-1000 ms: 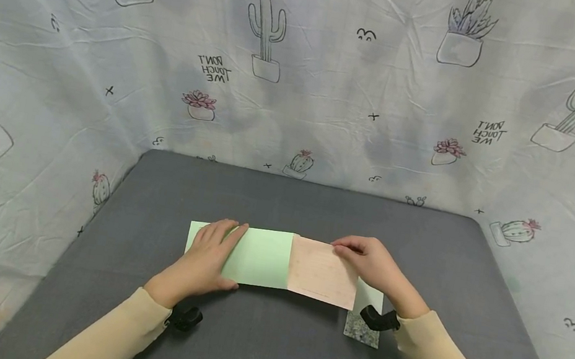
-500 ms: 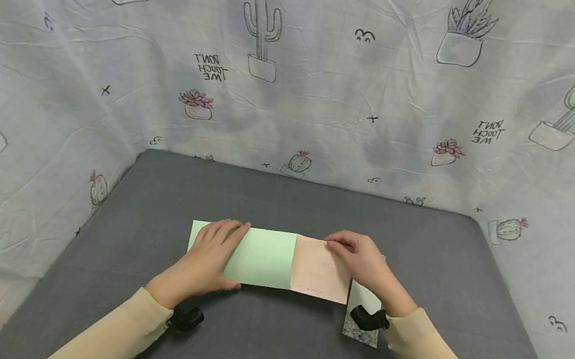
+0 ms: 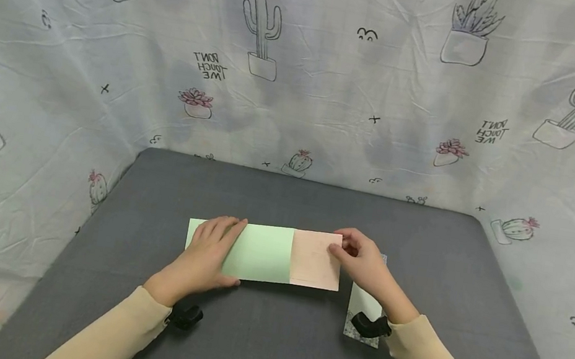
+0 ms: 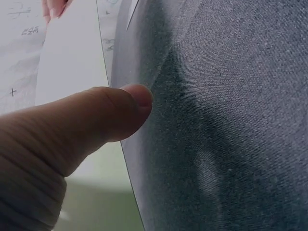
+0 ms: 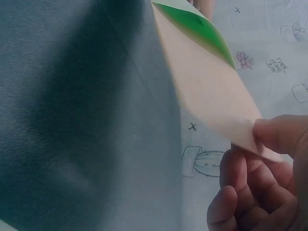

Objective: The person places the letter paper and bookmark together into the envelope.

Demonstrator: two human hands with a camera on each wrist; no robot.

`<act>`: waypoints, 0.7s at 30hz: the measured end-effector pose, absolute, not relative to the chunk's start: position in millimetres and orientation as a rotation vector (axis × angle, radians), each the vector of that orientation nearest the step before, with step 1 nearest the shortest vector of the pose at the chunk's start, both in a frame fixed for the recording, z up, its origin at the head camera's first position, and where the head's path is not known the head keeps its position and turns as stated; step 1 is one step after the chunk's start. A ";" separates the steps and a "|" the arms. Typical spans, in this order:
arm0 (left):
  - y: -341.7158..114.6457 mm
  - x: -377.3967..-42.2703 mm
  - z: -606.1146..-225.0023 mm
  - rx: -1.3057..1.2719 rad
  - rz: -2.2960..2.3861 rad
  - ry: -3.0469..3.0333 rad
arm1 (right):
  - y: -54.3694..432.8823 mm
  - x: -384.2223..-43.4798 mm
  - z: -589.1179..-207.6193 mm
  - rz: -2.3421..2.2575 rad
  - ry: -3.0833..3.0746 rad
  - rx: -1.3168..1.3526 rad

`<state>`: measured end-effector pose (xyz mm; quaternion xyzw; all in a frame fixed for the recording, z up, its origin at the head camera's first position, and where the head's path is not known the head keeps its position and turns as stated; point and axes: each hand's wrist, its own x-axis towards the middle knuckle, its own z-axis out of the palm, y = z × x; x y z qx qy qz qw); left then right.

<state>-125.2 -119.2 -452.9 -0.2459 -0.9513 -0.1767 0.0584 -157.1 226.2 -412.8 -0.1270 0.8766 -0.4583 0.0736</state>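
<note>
Across the middle of the grey table [image 3: 262, 339], a green panel [image 3: 264, 253] and a pink panel [image 3: 314, 265] run end to end as one strip; whether they are joined or merely overlapped cannot be confirmed.

Chief risk, as judged: a pull by the right hand [image 3: 364, 264] not matched by the left hand [image 3: 205, 254] could drag the strip askew or strain the seam. Cause: the right wrist view shows the pink panel held up at its outer end and the green edge bowing at the seam, so a stray crease would probably form there. Second risk: the pinch takes in only the far outer corner, so the near corner could droop or curl. Third: a pale card [image 3: 364, 301] with a speckled end lies just beyond the strip's right end, and the black wrist mount [image 3: 371, 326] overlaps it in the head view; a low sweep could shift it.

Pose: left hand laid over the green panel, fingers extended towards the far edge, thumb stretched across the near edge with its tip beyond the paper. Right hand narrow, thumb on the pink face, fingers bent behind it
</note>
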 end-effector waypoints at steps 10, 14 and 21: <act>-131.1 -126.2 -451.1 -0.767 -0.547 -2.867 | 224.1 -140.1 -416.1 -1.392 2.631 -0.310; -135.1 -125.4 -450.9 -0.779 -0.558 -2.866 | 220.9 -134.8 -419.0 -1.394 2.642 -0.293; -139.2 -122.8 -451.3 -0.820 -0.568 -2.852 | 208.6 -127.4 -423.6 -1.403 2.647 -0.285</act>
